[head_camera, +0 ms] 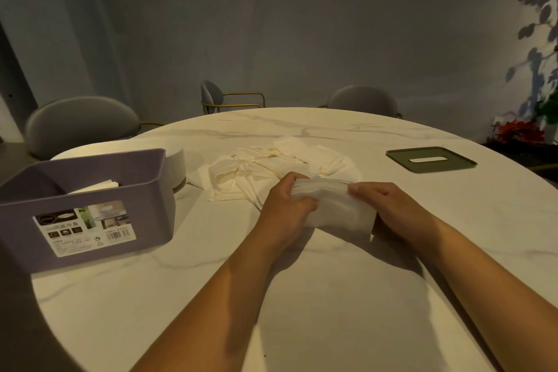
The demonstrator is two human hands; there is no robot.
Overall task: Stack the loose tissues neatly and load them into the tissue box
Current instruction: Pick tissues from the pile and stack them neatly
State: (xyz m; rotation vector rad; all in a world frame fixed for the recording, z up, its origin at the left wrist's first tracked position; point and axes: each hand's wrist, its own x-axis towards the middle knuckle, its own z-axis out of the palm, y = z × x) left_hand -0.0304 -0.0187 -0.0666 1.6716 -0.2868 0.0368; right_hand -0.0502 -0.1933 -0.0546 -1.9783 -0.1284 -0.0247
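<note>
Marble table among grey chairs, tissue stack clutched in left hand and right hand

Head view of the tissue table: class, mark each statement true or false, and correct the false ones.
1. The left hand and the right hand both grip one stack of tissues. True.
2. The purple box already has some tissues inside. True.
3. The green lid is fitted on the purple box. False: the lid lies flat on the table to the right, and the box stands open on the left.
4. Every tissue has been gathered up. False: a loose pile lies on the table just beyond the hands.
</note>
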